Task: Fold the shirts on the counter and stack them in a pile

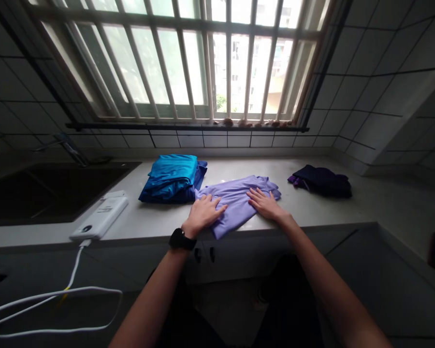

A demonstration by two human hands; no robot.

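Observation:
A lavender garment [235, 200] lies folded on the white counter, one corner reaching over the front edge. My left hand [205, 212] rests on its left side with fingers spread. On its right side my right hand [264, 202] lies flat, fingers apart. Just left of the garment, and touching it, is a stack of folded cloth, bright teal [174, 169] on top and dark blue beneath. Further right lies a dark navy and purple bundle of cloth [321, 181], apart from both hands. What kind of garments these are I cannot tell.
A white power bank [101, 217] with a white cable [74, 270] hanging down lies near the counter's front edge at left. Beyond it are a dark sink [58, 193] and a faucet [72, 150]. A barred window [188, 67] stands behind the counter.

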